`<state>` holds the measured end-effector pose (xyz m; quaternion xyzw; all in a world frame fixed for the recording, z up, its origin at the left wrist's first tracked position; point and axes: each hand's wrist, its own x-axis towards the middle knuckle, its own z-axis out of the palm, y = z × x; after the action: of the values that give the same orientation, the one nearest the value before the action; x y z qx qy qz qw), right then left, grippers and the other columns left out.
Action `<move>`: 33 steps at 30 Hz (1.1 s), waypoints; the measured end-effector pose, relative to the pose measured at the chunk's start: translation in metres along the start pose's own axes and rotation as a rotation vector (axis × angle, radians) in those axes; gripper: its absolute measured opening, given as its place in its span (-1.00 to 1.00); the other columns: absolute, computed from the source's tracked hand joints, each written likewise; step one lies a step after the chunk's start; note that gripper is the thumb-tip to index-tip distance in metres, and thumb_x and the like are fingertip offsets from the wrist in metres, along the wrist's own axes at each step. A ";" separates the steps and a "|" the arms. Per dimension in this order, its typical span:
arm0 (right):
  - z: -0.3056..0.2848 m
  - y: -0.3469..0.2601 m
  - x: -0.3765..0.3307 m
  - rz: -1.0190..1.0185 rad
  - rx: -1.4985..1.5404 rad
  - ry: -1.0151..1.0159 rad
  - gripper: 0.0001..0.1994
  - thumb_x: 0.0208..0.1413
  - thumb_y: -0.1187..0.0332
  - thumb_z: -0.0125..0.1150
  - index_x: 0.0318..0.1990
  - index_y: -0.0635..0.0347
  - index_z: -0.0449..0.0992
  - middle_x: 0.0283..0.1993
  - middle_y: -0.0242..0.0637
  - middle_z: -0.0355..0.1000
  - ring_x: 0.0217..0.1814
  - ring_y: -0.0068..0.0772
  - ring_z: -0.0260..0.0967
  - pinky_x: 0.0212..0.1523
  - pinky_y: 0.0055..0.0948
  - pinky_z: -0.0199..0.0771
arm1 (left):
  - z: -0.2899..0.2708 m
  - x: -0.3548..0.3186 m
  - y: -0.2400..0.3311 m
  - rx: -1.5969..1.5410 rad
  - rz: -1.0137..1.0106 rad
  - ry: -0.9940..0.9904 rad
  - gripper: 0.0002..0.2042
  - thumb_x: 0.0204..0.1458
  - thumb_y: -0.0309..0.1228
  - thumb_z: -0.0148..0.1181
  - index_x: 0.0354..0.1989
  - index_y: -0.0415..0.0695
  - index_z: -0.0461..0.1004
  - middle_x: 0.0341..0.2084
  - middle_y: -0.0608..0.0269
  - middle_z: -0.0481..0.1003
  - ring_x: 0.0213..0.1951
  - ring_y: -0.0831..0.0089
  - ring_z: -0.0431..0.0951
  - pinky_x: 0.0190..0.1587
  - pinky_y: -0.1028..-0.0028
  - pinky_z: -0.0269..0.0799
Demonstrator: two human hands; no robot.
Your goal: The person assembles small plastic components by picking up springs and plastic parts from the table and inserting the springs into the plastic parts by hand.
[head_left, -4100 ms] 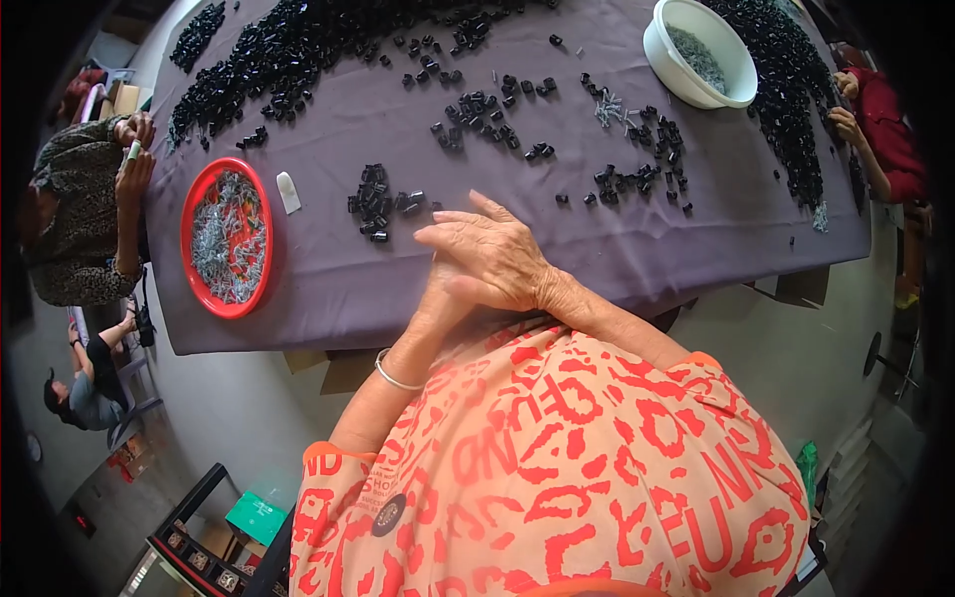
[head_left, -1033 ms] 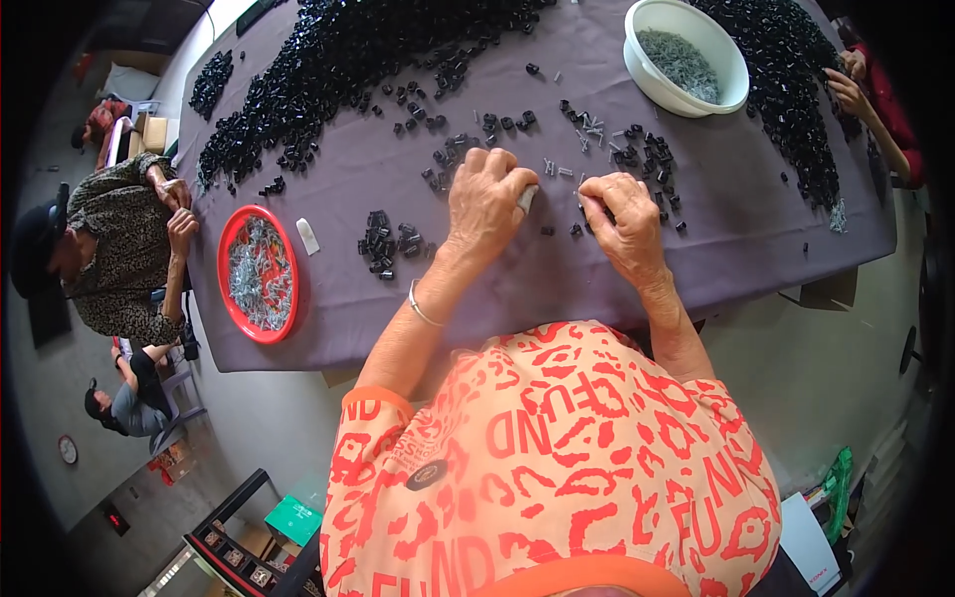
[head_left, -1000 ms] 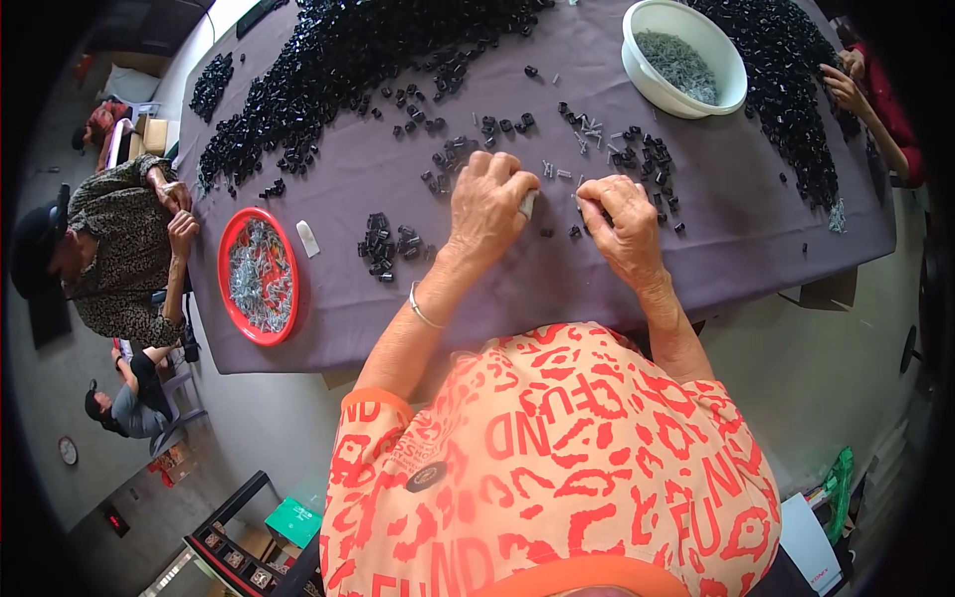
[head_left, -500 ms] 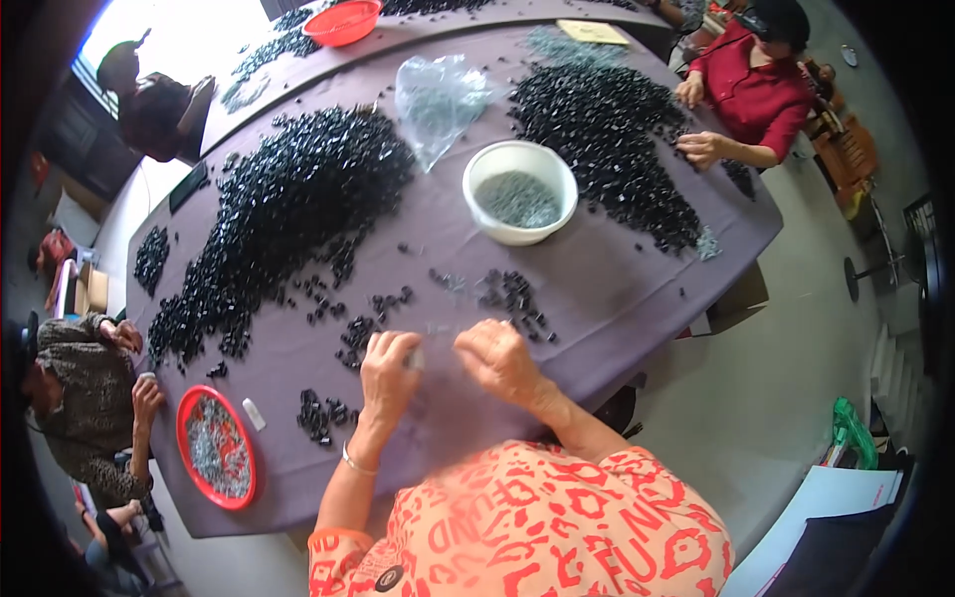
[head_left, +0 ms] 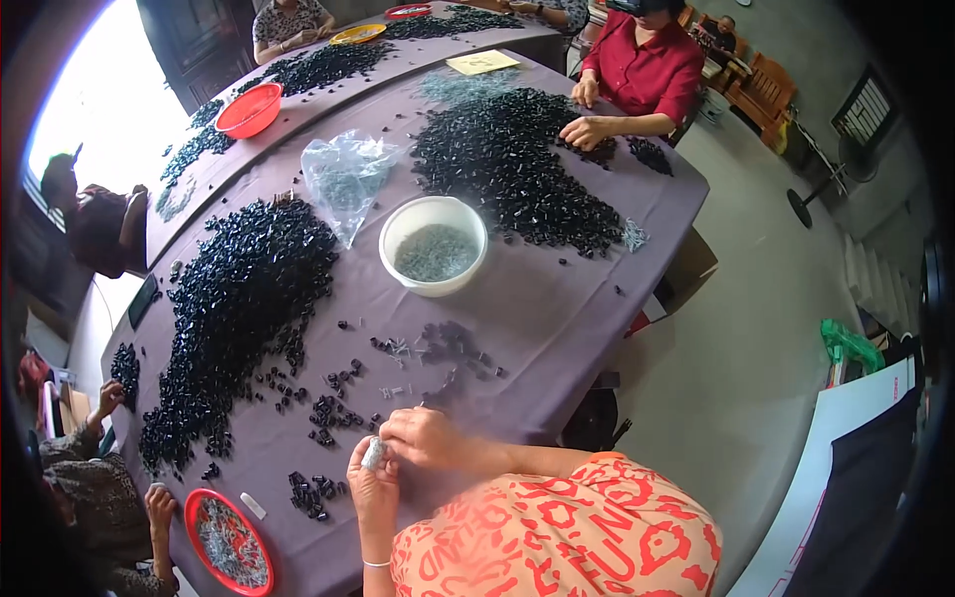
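Observation:
In front of my body, my left hand [head_left: 374, 497] is closed on a small whitish object [head_left: 374, 454] at its fingertips, whose kind I cannot make out. My right hand [head_left: 423, 438] is close beside it, fingers bent together; anything they hold is too small or hidden to name. Just beyond my hands lie a few small clear plastic pieces [head_left: 395, 391] and a loose group of small black parts [head_left: 460, 346]. More black parts [head_left: 333, 413] lie left of them, and another little cluster [head_left: 314, 495] sits beside my left hand.
A white bowl [head_left: 396, 281] of clear pieces stands mid-table, between two large black heaps [head_left: 249, 284] [head_left: 507, 164]. A clear plastic bag [head_left: 348, 179] lies behind it. At left are a red tray [head_left: 261, 567] and a white strip [head_left: 254, 505]. Co-workers sit around the tables.
My hands, apart before, have come together, the right moving across to the left. The view has shifted, so the table contents appear lower and further left. A co-worker's hand at left has moved.

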<state>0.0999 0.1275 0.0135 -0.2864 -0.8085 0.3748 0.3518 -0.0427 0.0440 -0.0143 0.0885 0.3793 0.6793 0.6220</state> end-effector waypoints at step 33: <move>0.012 -0.014 -0.005 0.016 0.481 0.211 -0.90 -0.04 0.52 0.21 -0.33 0.21 0.47 -0.37 -0.27 0.38 -0.30 -0.27 0.36 -0.26 -0.38 0.38 | 0.008 -0.021 -0.001 -0.172 -0.053 0.024 -0.74 0.05 -0.47 0.14 -0.08 -0.17 0.35 -0.21 0.19 0.49 -0.21 0.44 0.53 -0.22 0.51 0.48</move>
<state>0.0906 0.1113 0.0168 -0.2383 -0.6527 0.5272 0.4891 -0.0324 0.0285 -0.0020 0.0165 0.3291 0.6937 0.6405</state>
